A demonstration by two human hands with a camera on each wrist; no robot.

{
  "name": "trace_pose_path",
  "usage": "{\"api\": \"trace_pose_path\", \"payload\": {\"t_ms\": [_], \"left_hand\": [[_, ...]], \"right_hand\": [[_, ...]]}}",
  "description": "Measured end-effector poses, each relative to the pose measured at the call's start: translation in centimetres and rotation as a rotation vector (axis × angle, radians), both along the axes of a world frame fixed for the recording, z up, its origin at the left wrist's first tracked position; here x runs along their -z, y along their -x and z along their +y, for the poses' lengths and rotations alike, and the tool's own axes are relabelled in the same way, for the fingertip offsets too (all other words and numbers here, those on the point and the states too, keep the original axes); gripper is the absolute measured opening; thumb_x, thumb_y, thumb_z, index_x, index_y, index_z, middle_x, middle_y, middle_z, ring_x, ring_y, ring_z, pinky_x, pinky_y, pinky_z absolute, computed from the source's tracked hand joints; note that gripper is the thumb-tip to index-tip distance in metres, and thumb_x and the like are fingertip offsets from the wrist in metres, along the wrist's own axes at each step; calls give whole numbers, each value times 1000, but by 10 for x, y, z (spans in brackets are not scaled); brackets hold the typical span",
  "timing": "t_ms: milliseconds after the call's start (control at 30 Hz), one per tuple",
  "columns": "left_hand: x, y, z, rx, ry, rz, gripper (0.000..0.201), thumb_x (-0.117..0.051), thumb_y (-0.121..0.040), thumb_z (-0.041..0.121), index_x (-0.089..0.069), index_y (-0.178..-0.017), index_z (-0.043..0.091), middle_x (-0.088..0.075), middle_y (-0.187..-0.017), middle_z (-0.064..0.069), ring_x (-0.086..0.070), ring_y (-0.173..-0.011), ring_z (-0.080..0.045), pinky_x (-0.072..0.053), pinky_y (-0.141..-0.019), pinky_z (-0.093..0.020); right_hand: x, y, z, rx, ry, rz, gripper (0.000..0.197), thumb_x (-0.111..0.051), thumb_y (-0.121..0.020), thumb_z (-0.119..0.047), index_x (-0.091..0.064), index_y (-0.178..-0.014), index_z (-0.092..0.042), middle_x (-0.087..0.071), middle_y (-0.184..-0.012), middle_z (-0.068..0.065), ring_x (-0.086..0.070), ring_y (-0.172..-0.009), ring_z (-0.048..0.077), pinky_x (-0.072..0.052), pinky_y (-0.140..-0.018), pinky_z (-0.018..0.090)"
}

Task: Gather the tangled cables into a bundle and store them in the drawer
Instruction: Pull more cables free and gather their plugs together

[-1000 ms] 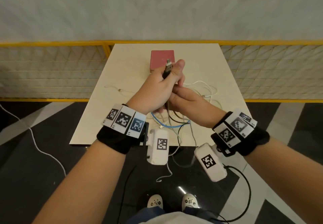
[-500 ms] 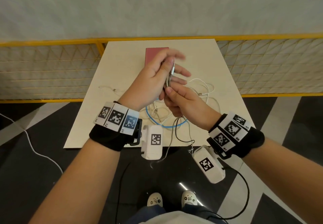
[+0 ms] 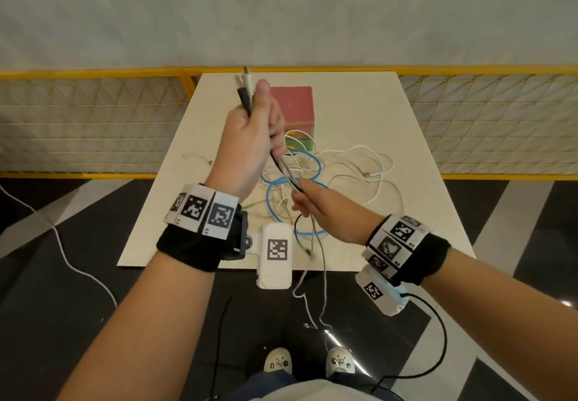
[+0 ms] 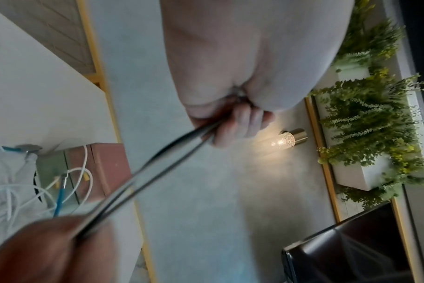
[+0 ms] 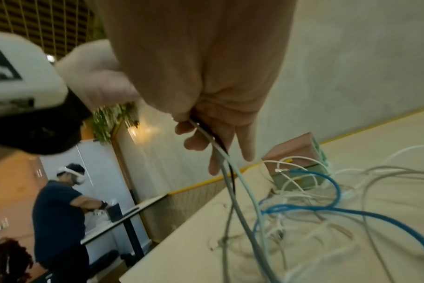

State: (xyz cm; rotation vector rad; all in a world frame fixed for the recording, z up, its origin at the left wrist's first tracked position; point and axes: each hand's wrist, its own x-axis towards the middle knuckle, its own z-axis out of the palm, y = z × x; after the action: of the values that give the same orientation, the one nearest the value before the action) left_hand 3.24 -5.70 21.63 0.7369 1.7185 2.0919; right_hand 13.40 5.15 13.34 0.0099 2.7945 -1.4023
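Over the white table point(image 3: 422, 213), my left hand point(image 3: 255, 119) is raised and grips several cable strands just below their black and white plugs point(image 3: 245, 88). The strands point(image 3: 283, 166) run taut down to my right hand point(image 3: 301, 189), which pinches them lower down. From the right hand their tails point(image 3: 322, 288) hang past the table's front edge. A tangle of white and blue cables point(image 3: 341, 166) lies on the table. The pink drawer box point(image 3: 292, 105) stands behind it. The left wrist view shows my left hand's fingers point(image 4: 235, 124) curled round the strands point(image 4: 157, 159).
A yellow mesh fence point(image 3: 78, 125) runs behind the table. A white cord point(image 3: 62, 244) trails on the dark floor at the left. A separate small white cable point(image 3: 197, 159) lies near the table's left edge. Another person point(image 5: 61, 201) stands at a far table.
My left hand has lifted up and to the left with the plug ends. My right hand has slid down the strands toward me, and they now run straight between the hands.
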Motion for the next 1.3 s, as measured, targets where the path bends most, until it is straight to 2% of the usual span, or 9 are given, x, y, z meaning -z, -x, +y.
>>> {"api": "trace_pose_path", "payload": {"t_ms": [67, 133, 233, 400, 600, 833, 1033, 1133, 1300], "left_hand": [[-1, 7, -5, -31, 6, -40, 46, -31, -106, 38, -35, -64, 18, -25, -50, 9, -19, -40, -8, -18, -40, -21], [-1, 9, -9, -27, 45, -58, 44, -38, -104, 39, -38, -64, 19, -25, -50, 10, -18, -38, -7, -16, -38, -20], [6, 11, -11, -35, 136, -80, 54, -48, -100, 41, -32, -51, 25, -23, -46, 9, -18, -39, -10, -18, -39, -22], [23, 22, -10, -58, 170, -110, 56, -39, -105, 35, -32, -52, 16, -50, -60, -2, -51, -50, -16, -46, -52, -26], [34, 41, -16, -135, 231, -137, 52, -37, -104, 40, -59, -63, 17, -26, -48, 6, -18, -38, -8, -12, -40, -20], [59, 63, -21, -134, 451, -205, 47, -41, -103, 40, -62, -70, 13, -25, -45, 8, -19, -38, -9, -15, -38, -19], [69, 70, -18, -119, 448, -250, 48, -40, -103, 39, -63, -71, 12, -26, -44, 8, -19, -38, -9, -15, -37, -19], [73, 75, -18, -138, 449, -268, 49, -41, -103, 40, -64, -68, 14, -26, -44, 7, -19, -38, -9, -15, -37, -20], [80, 82, -20, -210, 414, -274, 37, -52, -99, 36, -71, -74, 17, -24, -48, 5, -19, -39, -10, -16, -39, -21]], "right_hand": [[11, 1, -3, 2, 81, -110, 22, -25, -103, -14, -39, -90, -5, -41, -76, 11, -43, -62, 16, -44, -59, 15], [21, 5, -6, -77, 61, -246, 20, -27, -103, -22, -41, -100, -8, -43, -83, 16, -46, -61, 16, -51, -57, 24], [32, 12, -6, -211, -5, -432, 29, -41, -91, -13, -42, -119, -19, -53, -107, 19, -57, -90, 32, -52, -81, 44], [53, 19, 23, -137, -197, -503, 62, -43, -91, -2, -20, -147, -13, -35, -138, 11, -43, -128, 23, -37, -105, 32], [64, 45, 54, -13, -242, -497, 40, -38, -91, -5, -53, -127, -14, -51, -131, 6, -48, -121, 20, -34, -96, 23], [81, 123, 42, 59, -220, -287, 38, -41, -87, 2, -59, -120, -5, -56, -127, 13, -52, -119, 27, -40, -99, 31], [109, 181, 21, -103, -425, -486, 42, -45, -94, -8, -45, -136, -8, -37, -143, 16, -38, -130, 31, -33, -106, 32], [125, 190, 19, -122, -511, -505, 35, -43, -96, -14, -52, -129, -5, -45, -132, 16, -45, -121, 31, -40, -101, 33], [132, 194, 36, 98, -279, -280, 17, -59, -86, -7, -70, -99, -4, -62, -111, 11, -59, -104, 27, -45, -91, 32]]}}
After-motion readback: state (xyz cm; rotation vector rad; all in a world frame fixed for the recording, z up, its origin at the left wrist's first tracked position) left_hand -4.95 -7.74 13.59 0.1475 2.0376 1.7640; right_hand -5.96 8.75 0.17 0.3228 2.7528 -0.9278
